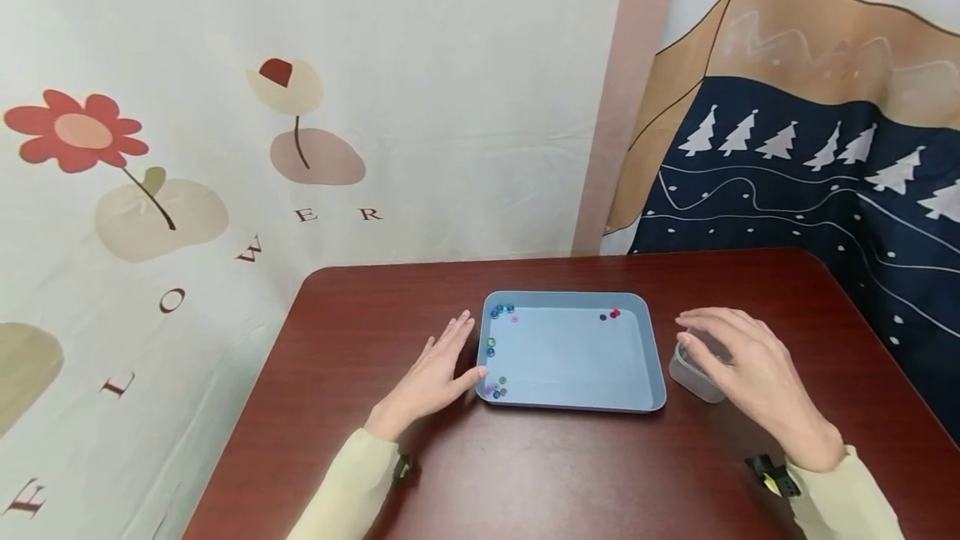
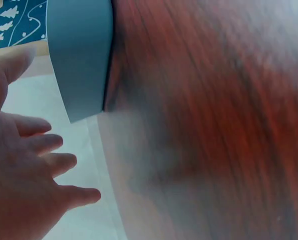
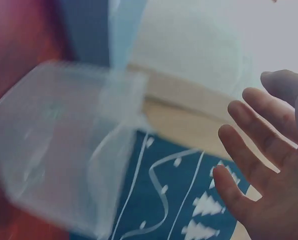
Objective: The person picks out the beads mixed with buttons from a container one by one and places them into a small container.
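Note:
A shallow light-blue tray lies on the table, with small round beads in it. Blue, green and pink beads are scattered along its left side; red beads and a dark bead lie near the back right. Beside the tray's left edge is my left hand, fingers extended, thumb tip right at the rim. My right hand hovers over a small translucent plastic container, partly covering it. In the right wrist view its fingers are spread apart from the blurred container, holding nothing.
The dark reddish-brown table has rounded back corners. A printed curtain with flowers and letters hangs behind it, and navy fabric with white trees hangs at the right. Both wrists wear dark straps.

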